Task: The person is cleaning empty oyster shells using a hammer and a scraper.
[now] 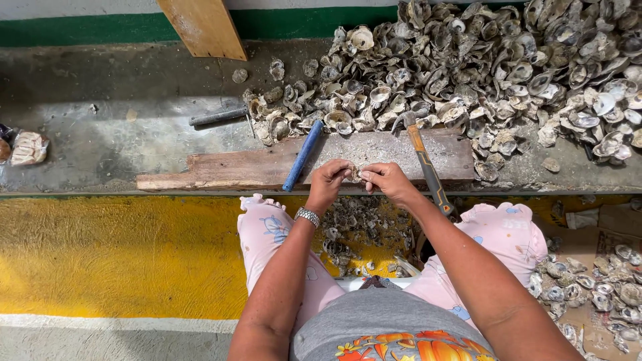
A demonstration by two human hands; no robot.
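Note:
A small grey oyster shell (354,174) is gripped between both my hands over the near edge of a worn wooden plank (221,170). My left hand (329,180), with a metal watch at the wrist, pinches the shell's left side. Its right side is pinched by my right hand (388,180). A blue-handled tool (302,156) lies on the plank just left of my hands. A hammer (422,160) with an orange and black handle lies to the right, its head among the shells.
A large heap of empty oyster shells (495,67) covers the concrete ledge at the back right. More shells (595,287) lie on cardboard at lower right and between my knees (354,230). A metal rod (217,117), a wooden board (204,27) and a small bag (28,147) are to the left.

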